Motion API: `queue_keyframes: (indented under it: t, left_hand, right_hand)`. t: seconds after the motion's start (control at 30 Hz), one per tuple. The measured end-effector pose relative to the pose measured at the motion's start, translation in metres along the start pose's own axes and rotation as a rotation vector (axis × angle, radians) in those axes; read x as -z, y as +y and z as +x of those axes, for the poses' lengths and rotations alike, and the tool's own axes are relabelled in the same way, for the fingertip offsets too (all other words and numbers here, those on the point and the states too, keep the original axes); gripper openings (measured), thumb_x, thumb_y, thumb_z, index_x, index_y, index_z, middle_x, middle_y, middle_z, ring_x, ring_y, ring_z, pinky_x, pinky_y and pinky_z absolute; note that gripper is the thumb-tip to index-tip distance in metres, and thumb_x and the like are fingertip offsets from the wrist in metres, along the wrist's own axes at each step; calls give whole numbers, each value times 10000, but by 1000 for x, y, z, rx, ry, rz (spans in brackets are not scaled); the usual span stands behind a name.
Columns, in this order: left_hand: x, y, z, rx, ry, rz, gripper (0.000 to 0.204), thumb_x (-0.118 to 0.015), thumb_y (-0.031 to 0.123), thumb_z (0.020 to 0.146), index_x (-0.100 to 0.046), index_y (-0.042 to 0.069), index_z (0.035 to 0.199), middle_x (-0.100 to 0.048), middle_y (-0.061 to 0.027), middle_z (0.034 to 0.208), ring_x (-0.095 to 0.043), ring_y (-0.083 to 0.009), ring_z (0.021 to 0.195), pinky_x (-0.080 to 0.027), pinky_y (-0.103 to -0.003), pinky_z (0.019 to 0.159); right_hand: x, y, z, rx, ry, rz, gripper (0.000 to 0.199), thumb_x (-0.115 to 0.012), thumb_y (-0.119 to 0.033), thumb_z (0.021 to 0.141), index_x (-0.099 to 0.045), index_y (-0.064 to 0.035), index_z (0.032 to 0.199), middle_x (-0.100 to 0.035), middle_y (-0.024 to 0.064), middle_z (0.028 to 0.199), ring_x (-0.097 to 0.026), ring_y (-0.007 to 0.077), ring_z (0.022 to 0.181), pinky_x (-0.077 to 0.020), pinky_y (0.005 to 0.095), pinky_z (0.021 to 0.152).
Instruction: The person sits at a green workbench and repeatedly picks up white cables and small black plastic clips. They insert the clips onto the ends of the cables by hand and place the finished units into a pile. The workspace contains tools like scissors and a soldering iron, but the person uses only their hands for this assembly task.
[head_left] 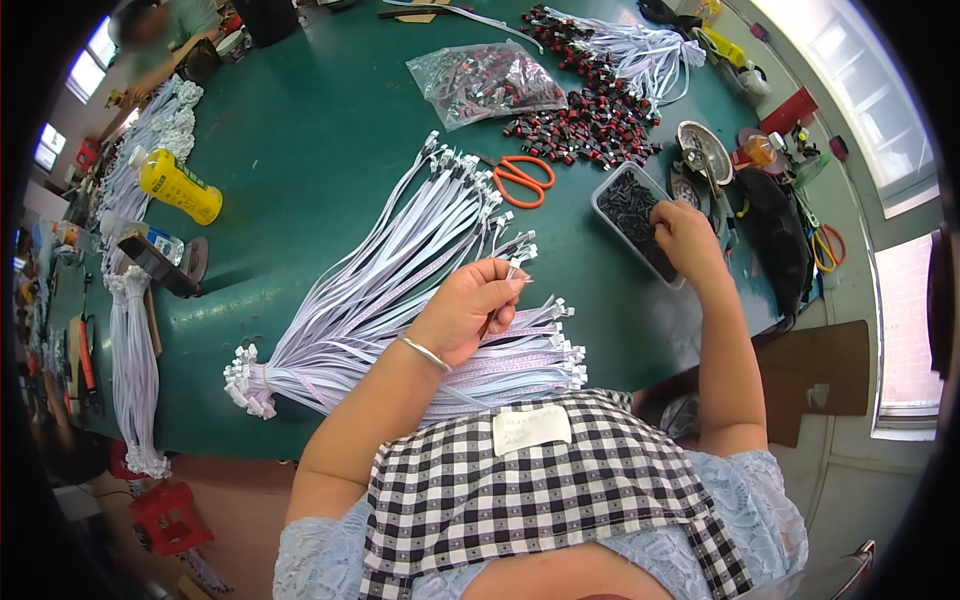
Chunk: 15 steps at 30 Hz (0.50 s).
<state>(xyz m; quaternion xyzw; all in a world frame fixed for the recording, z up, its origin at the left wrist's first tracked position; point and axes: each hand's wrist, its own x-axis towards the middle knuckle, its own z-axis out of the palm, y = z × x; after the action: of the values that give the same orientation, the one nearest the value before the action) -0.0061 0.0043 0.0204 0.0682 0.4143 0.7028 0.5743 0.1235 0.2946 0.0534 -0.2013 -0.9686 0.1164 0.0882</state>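
A fanned bundle of white flat cables [330,290] lies across the green table, gathered at the left, where white connectors [250,382] cluster. Over its right part, my left hand [465,310] is closed, thumb and finger pinching the end of one cable [516,268]. My right hand [690,240] dips its fingers into a clear plastic box [606,215] of small black pieces [632,205]. Its fingers are bent together at the pieces; what they grip, if anything, is hidden. Orange-handled scissors [524,181] lie beyond my left hand, beside the cable ends.
Small black-and-red parts [590,125] are heaped at the far right, by a clear bag [487,82] of similar parts and more white cables [640,50]. A metal dish [705,150] stands beyond the box. At left are a yellow bottle [180,187], a dark stand [165,262] and another cable bundle [135,370].
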Motion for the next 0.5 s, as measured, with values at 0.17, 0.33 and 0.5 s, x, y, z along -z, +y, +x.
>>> queue_keyframes:
  t: [0.17,0.33,0.5]
  left_hand:
    - [6,-2,2,-6,-64,-2,68,-560,99,896,-563,59,951,-505,34,696,-452,-41,555,-326,-174,475]
    - [5,-6,2,-76,-24,39,78,-563,113,900,-562,66,963,-517,35,705,-463,-39,563,-353,-172,487]
    - [-2,-8,1,-123,48,125,88,-566,128,902,-560,67,965,-527,34,716,-476,-37,573,-373,-166,507]
  right_hand:
    - [1,-2,-1,-32,14,106,138,-554,-57,732,-596,-26,861,-586,188,811,-571,375,799,-452,420,725]
    - [11,-30,-7,-203,-28,471,130,-581,-31,809,-622,-12,931,-660,118,839,-642,213,766,-495,307,712]
    - [-15,-80,-25,-85,-194,1147,131,-572,16,853,-606,27,980,-659,91,850,-629,143,791,-502,257,717]
